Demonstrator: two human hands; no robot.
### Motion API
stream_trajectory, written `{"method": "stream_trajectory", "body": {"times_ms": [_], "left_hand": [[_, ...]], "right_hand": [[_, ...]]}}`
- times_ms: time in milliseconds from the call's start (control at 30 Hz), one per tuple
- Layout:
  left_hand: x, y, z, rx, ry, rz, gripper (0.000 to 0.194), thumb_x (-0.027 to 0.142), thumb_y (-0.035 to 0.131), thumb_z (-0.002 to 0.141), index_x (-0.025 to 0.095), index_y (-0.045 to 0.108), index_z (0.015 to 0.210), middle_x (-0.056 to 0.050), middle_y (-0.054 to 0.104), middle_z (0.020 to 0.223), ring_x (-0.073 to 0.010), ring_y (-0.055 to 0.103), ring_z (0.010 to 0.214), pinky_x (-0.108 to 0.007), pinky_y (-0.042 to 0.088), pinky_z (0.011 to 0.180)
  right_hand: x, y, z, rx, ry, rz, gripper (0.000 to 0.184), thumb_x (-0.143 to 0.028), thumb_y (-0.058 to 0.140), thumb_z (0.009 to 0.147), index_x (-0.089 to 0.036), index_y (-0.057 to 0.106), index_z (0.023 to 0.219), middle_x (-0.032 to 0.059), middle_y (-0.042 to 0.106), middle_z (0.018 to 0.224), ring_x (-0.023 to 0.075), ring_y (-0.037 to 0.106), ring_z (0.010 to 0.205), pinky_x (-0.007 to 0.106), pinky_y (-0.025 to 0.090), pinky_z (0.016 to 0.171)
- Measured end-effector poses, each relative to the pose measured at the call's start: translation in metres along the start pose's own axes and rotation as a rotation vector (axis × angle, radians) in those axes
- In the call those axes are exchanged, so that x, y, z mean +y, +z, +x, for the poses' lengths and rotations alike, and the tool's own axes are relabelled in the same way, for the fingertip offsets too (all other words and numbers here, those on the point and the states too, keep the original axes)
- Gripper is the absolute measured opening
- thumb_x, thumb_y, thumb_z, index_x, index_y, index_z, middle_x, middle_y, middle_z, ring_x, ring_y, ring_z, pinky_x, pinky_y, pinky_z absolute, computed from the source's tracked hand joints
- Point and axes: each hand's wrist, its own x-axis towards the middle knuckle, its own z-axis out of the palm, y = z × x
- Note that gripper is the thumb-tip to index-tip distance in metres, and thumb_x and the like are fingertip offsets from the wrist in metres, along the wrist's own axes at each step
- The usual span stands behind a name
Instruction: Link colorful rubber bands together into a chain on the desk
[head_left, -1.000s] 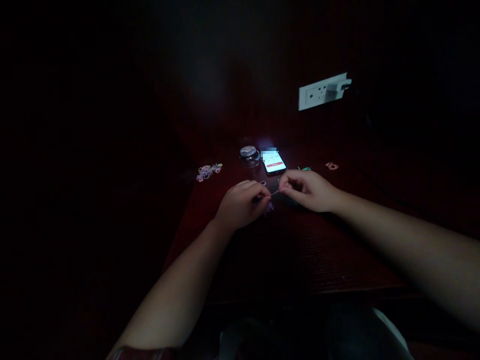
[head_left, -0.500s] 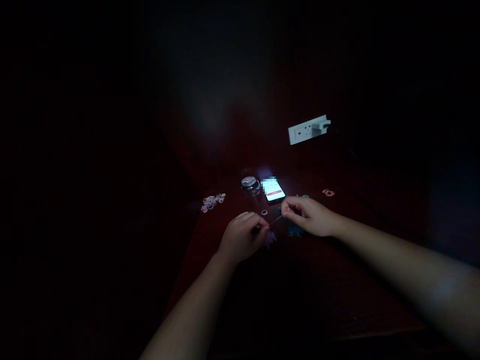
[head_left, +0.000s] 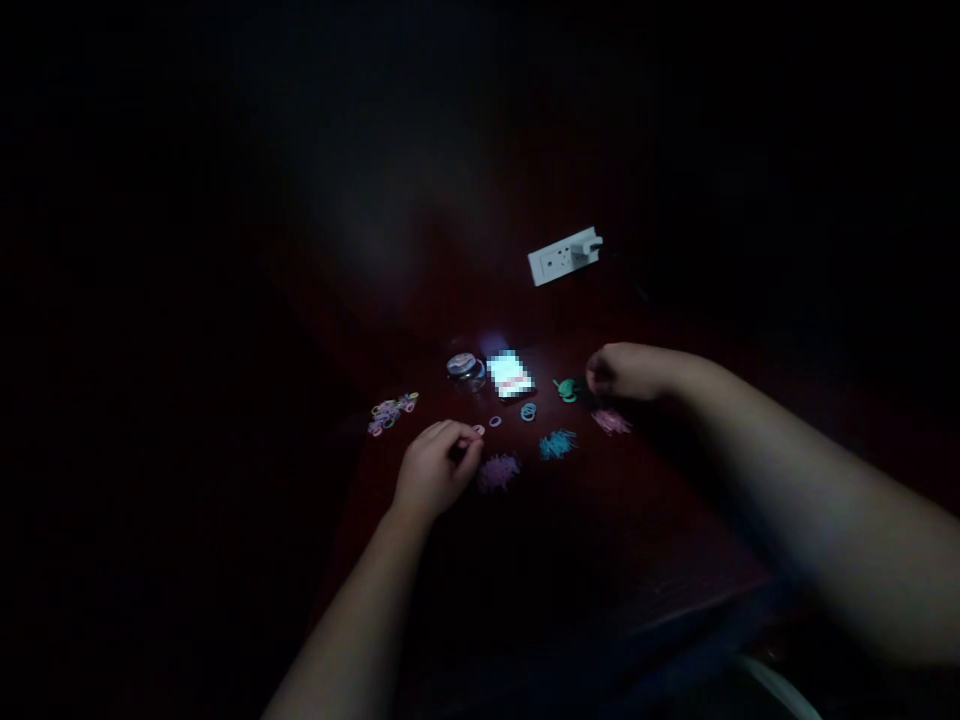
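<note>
The right hand (head_left: 624, 372) is moving towards pink bands (head_left: 611, 422); the left hand (head_left: 439, 465) is curling by a pink ring (head_left: 479, 430); grips I cannot tell. Blue bands (head_left: 557, 445) are lying separately on the table (head_left: 570, 540), probably avoiding mixing.

Readable text: none | phone screen (head_left: 510, 374): pixelated | jar lid (head_left: 460, 363): markings unclear

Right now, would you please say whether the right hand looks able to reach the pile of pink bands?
Probably yes: the right hand is close by the pile of pink bands, with nothing visible between them, though it's too dark to tell whether that hand holds anything.
</note>
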Motion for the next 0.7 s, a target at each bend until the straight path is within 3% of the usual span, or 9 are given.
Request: {"method": "stream_trajectory", "body": {"times_ms": [100, 367, 700], "left_hand": [[-0.004, -0.001, -0.001, -0.002, -0.001, -0.001, 0.007, 0.023, 0.058, 0.087, 0.02, 0.063, 0.084, -0.002, 0.065, 0.079, -0.0153, 0.06, 0.074, -0.028, 0.048, 0.071], [-0.006, -0.004, 0.0, 0.014, -0.023, 0.041, 0.01, 0.026, 0.057, 0.087, 0.02, 0.064, 0.082, -0.002, 0.065, 0.077, -0.0151, 0.06, 0.071, -0.027, 0.048, 0.069], [-0.016, -0.006, -0.001, 0.034, -0.09, 0.054, 0.011, 0.029, 0.058, 0.085, 0.021, 0.064, 0.081, -0.001, 0.066, 0.077, -0.0155, 0.06, 0.069, -0.028, 0.048, 0.068]], "right_hand": [[0.006, 0.0, -0.002, -0.065, 0.026, -0.019, 0.012, -0.011, 0.059, 0.069, -0.019, 0.068, 0.071, 0.0028, 0.067, 0.066, 0.0165, 0.058, 0.059, 0.028, 0.041, 0.058], [0.01, 0.011, 0.006, -0.08, 0.016, -0.041, 0.015, -0.012, 0.061, 0.066, -0.018, 0.072, 0.073, 0.0027, 0.069, 0.067, 0.0156, 0.06, 0.061, 0.025, 0.042, 0.057], [0.011, 0.009, 0.005, -0.091, 0.031, -0.037, 0.02, -0.011, 0.061, 0.069, -0.017, 0.076, 0.08, 0.0043, 0.071, 0.072, 0.0167, 0.062, 0.064, 0.026, 0.044, 0.06]]}}
